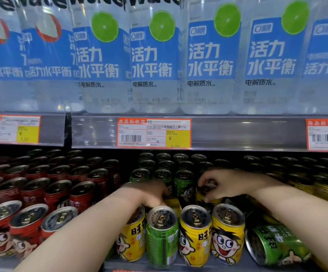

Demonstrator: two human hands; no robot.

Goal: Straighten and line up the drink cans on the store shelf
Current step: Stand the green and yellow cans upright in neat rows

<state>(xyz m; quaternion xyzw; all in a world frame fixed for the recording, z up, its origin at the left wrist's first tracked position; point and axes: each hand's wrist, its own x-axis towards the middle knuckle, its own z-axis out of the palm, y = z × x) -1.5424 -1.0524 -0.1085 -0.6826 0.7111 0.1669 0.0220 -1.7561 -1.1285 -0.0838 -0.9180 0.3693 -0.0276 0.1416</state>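
The right hand (225,185) has its grip clenched round the top of a yellow can (203,193) in the second row. Its fingers are curled over the rim and its thumb is on the near side. The left hand (151,195) reaches in just beside it, fingers curled down behind the front row. Its fingertips are hidden, so I cannot tell whether that grip holds anything.

Nearer than the hands stands the front row (195,234). It has a yellow one partly behind the left forearm (92,228), then a green, then two yellow. All are upright and close together at the edge of the shelf (131,264). To the right of these a fallen can (277,244), green, lies on its side with one end facing left.

Behind the hands, green cans (182,181) stand in files running back. Red cans (31,193) fill the shelf to the left and yellow cans (326,189) fill it to the right. On the upper shelf (237,134), water bottles (159,55) with blue labels stand above a price tag (154,132).
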